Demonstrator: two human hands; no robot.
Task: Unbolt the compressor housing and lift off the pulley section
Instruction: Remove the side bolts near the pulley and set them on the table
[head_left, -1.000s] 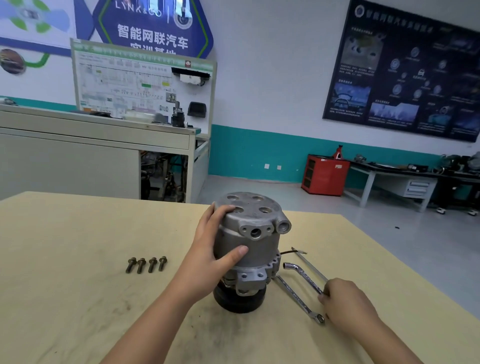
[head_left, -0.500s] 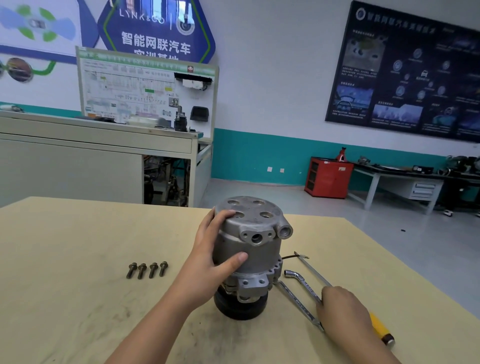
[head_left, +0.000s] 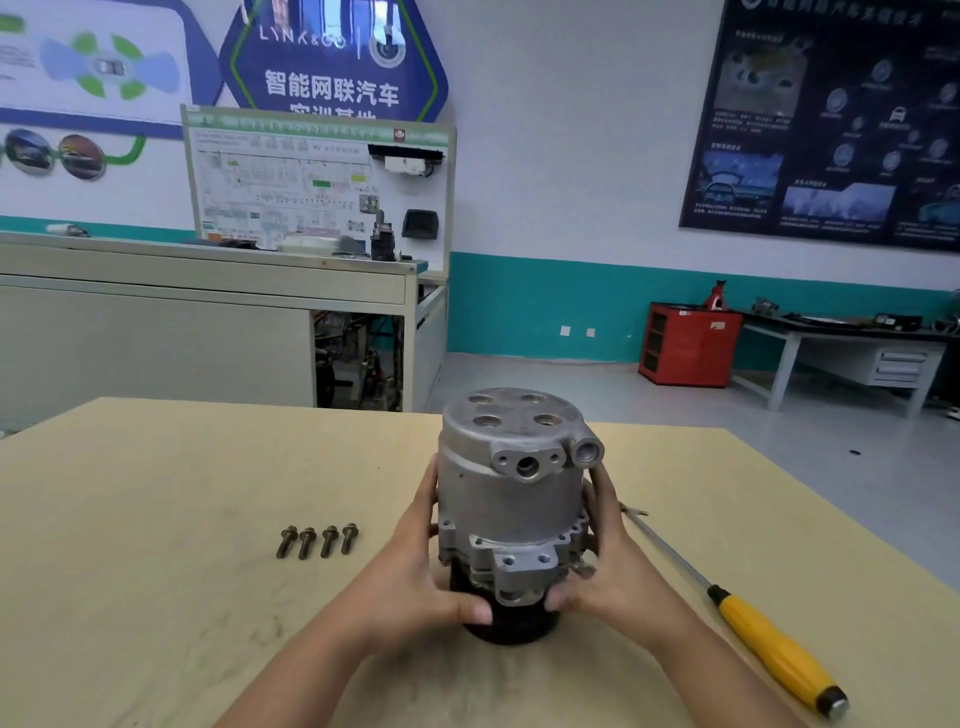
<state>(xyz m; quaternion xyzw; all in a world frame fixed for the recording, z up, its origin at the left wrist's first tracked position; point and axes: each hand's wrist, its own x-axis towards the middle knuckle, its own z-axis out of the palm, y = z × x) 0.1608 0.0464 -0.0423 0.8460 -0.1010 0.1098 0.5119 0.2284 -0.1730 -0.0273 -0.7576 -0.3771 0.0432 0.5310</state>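
Both hands clasp the compressor (head_left: 511, 499) low on its body. The left hand (head_left: 415, 566) wraps the 9 o'clock side, thumb laid across the front just above the black pulley (head_left: 511, 626), fingers curled round toward the back. The right hand (head_left: 610, 566) mirrors it at 3 o'clock, thumb tucked under the front mounting lug, fingers curved up the far side. The compressor stands upright on the pale table (head_left: 156, 493), pulley end down, silver ported cap up with four round holes in its top face. Four bolts (head_left: 317, 540) lie in a neat row at 9 o'clock from the compressor, near the left hand but apart from it. A screwdriver (head_left: 774, 649) with a yellow handle lies at 4 o'clock, its shaft running up behind the right hand.
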